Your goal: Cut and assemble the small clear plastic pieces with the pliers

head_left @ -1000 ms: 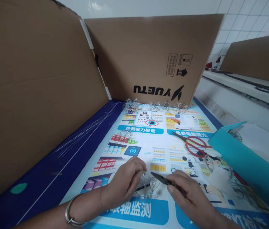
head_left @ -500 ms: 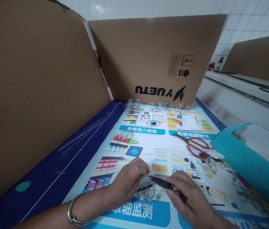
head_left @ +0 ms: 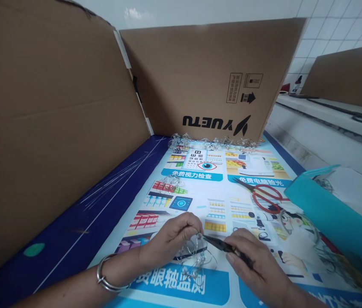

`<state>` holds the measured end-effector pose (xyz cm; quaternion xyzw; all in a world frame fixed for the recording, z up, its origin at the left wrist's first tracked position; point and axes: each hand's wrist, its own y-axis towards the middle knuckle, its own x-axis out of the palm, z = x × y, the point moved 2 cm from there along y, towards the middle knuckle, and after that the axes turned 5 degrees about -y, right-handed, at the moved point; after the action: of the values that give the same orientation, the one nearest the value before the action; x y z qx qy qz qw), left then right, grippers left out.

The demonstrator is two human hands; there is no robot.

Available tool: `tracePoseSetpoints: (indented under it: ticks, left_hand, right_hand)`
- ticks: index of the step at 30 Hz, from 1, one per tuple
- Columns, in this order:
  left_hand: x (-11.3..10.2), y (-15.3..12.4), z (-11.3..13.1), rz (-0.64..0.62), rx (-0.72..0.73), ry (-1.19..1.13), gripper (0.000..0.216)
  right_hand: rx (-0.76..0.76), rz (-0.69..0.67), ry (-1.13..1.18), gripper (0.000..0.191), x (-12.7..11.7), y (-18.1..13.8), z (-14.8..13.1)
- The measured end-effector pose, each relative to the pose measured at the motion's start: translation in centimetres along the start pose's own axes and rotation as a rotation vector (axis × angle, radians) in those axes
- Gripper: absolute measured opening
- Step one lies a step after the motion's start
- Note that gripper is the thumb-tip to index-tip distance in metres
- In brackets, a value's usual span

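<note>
My left hand [head_left: 170,241], with a metal bangle on its wrist, pinches a piece of thin wire strung with clear beads [head_left: 195,261] just above the printed poster [head_left: 200,184]. My right hand [head_left: 258,267] is closed around dark needle-nose pliers [head_left: 219,244], whose tips meet the wire by my left fingertips. Loops of wire and beads hang below the two hands.
Red-handled scissors [head_left: 266,194] lie on the poster to the right. A row of finished bead pieces [head_left: 213,142] lies along the foot of the cardboard box [head_left: 206,72]. Straight wires [head_left: 110,184] lie on the blue strip at left. A teal box [head_left: 331,209] sits at right.
The hands have stayed almost in place; the plier tips moved in to the wire by my left fingers and the bead piece hangs a little lower.
</note>
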<state>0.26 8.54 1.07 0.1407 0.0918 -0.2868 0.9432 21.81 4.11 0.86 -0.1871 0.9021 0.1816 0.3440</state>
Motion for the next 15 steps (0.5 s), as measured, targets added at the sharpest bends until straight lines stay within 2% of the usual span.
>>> tracePoseSetpoints:
  ticks: [9,15]
  left_hand:
    - [0.09,0.25,0.01,-0.003,-0.085,-0.097,0.018]
    - [0.45,0.2,-0.12,-0.065,-0.14,-0.254,0.021]
  right_hand:
    - [-0.027,-0.011,0.011,0.02,-0.04,0.1,-0.73]
    - [-0.079,-0.015,-0.006,0.021,0.0,0.1,-1.02]
